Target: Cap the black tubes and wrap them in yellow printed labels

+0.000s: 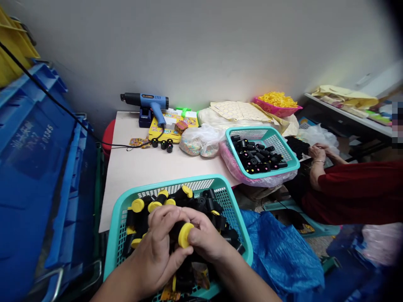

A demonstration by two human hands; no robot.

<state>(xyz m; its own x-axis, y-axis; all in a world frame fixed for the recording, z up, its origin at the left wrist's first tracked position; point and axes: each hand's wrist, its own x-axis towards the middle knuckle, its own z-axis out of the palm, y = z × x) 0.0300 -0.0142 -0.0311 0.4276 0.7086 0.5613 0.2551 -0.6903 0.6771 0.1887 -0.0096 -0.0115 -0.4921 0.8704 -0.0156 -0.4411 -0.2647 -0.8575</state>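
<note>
A black tube with a yellow cap (184, 235) is grasped between the fingers of the left hand (157, 251) and right hand (204, 239), above the teal basket (116, 235). White writing on the blue crate (28, 138) is illegible.

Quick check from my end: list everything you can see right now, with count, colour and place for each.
near basket: one, teal, table's front edge, holding black tubes, several yellow-capped
far basket: one, teal, on a pink bag at the table's right, holding black tubes
table: one, pale, against the wall
heat gun: one, blue and black, upright at the table's back
loose black caps: three, black, in front of the heat gun
pink tray: one, heaped with yellow pieces, back right
blue crates: stacked, left
blue bag: one, floor, right of the near basket
co-worker's sleeve: red, right
yellow-capped tube: one, black, between both hands
left hand: over the near basket
right hand: on the cap
</note>
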